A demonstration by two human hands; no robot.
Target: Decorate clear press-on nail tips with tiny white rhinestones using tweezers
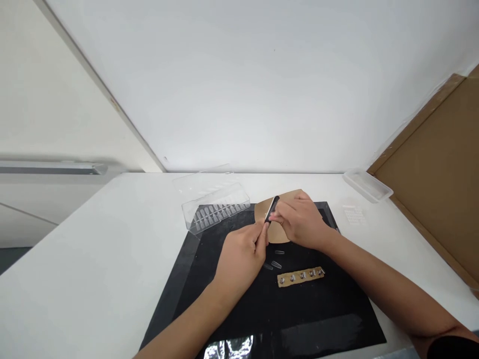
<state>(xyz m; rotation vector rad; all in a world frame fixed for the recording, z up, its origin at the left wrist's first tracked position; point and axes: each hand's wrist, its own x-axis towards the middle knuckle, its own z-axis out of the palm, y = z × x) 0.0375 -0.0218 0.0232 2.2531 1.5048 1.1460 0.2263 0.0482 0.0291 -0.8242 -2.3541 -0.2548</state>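
My left hand is shut on a black nail file, which stands tilted over a tan cardboard piece. My right hand sits across from it, with its fingertips against the file. Anything small pinched there is hidden by the fingers. Below my hands, several loose clear false nails lie on a black mat. Near them is a cardboard strip with several nails mounted in a row.
A clear plastic box of false nails sits at the mat's far left corner, with its clear lid behind it. A shallow plastic tray and a small sheet of clear tips lie on the white table to the right. A brown board leans at far right.
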